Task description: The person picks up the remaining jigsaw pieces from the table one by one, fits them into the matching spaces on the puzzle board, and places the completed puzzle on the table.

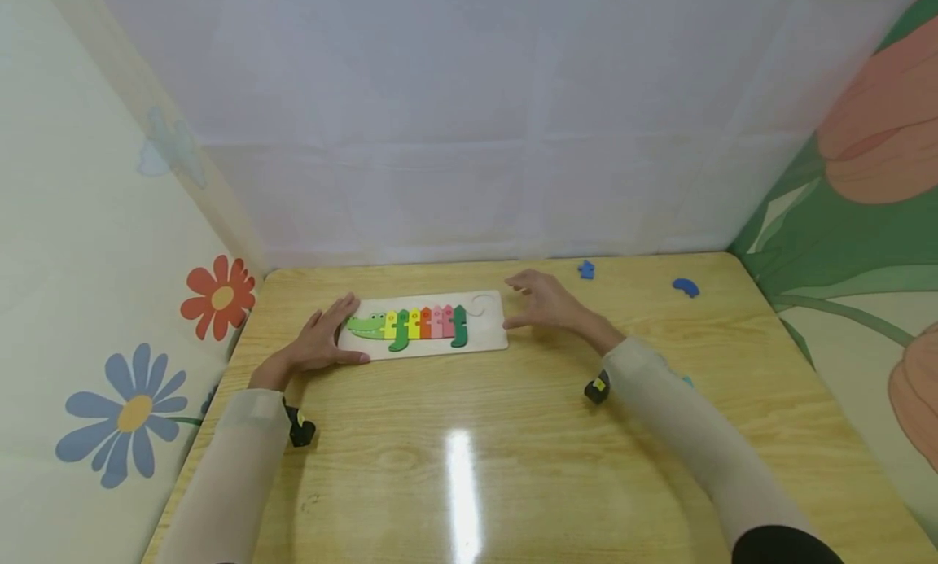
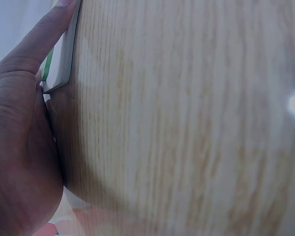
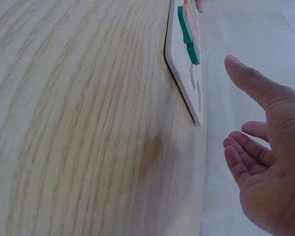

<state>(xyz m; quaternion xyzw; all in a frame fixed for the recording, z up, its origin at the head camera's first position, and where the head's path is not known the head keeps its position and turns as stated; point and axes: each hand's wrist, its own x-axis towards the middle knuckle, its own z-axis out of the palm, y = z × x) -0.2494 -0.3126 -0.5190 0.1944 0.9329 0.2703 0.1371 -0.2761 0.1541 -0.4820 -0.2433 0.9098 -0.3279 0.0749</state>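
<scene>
The left hand [image 1: 318,343] holds the left end of a pale wooden board [image 1: 485,334], thumb on the near edge and fingers at the far corner. The right hand [image 1: 548,302] is spread in a loose C beside the board's right end, with nothing between thumb and fingers; from its wrist, a gap shows between hand and board.

From where I stand, the board lies flat on a wood-grain table [image 1: 410,409], left of centre in the frame. On it is a crocodile puzzle [image 1: 415,324]: a light green head at the left, then yellow, green, orange and pink pieces, ending in a dark green leg [image 1: 459,328]. Right of that is a curled groove [image 1: 479,303]. Small marks on the pieces are too blurred to read.

Right of centre, near the table's back edge, lie a small blue piece [image 1: 587,269] and, farther right, a curved blue piece [image 1: 686,286]. A teal bit [image 1: 687,381] peeks from behind the right sleeve [image 1: 703,434], mostly hidden, its shape unclear. The left wrist view cuts off the thumb tip and most of the board; the other left fingers are hidden there.
</scene>
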